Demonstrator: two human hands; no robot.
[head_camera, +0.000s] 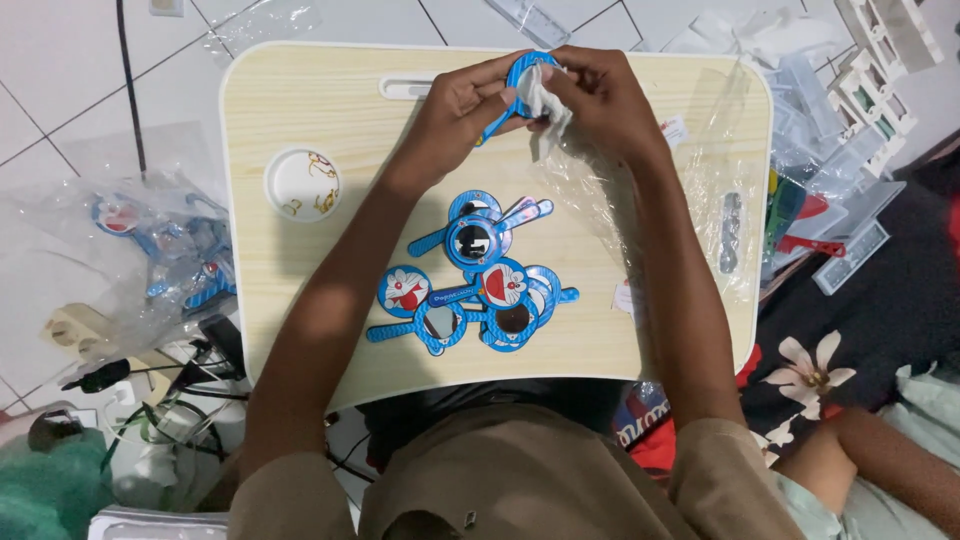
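Observation:
My left hand (455, 105) grips a small blue hand mirror (517, 78) by its rim and handle over the far part of a light wooden lap table (300, 110). My right hand (600, 95) presses a crumpled white cloth (545, 100) against the mirror's round face. Closer to me on the table lies a pile of several more blue hand mirrors (475, 275), some showing a cartoon cat face, some showing glass.
A round cup recess (302, 184) with a few small gold bits sits at the table's left. Clear plastic wrap (700, 170) lies on the right side. A plastic bag with more blue mirrors (165, 250) rests on the floor at left, cables (170, 390) below it, boxes (850, 150) at right.

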